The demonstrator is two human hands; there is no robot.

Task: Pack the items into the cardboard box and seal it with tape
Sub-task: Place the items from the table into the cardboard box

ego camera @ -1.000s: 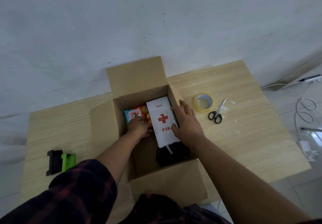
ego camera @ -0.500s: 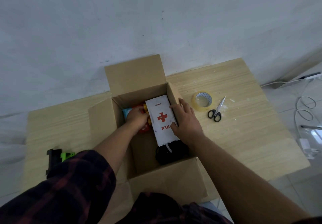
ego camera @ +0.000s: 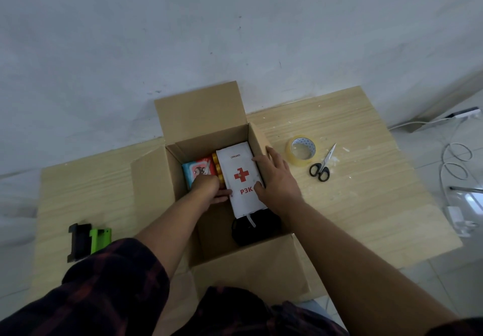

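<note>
Wooden table (ego camera: 366, 205): pale grain, flecked with white; cardboard box (ego camera: 248, 265) stood on it, all four flaps open, corrugated, matte brown.

White first-aid pouch (ego camera: 241, 176) noted inside the box, along its right wall; soft, flat, oblong, printed with a red cross and "P3K"; long axis from far wall towards the person, near end propped on a black bundle (ego camera: 256, 228), so it is tilted.

Right hand (ego camera: 277, 181): fingers spread and fairly straight along the pouch's right edge, thumb laid on its face; pressing, not clamped. Left hand (ego camera: 206, 186): set against the pouch's left edge, low in the box; curl of fingers cannot be told.

Wet-wipes pack (ego camera: 196, 171), glossy, lies left of the pouch; yellow caps (ego camera: 218, 168) between them.

Judged: pouch being seated; sealing not begun. Clear tape roll (ego camera: 302, 150) lies just right of the box, nearer the right hand; scissors (ego camera: 322, 166) beside it.
</note>
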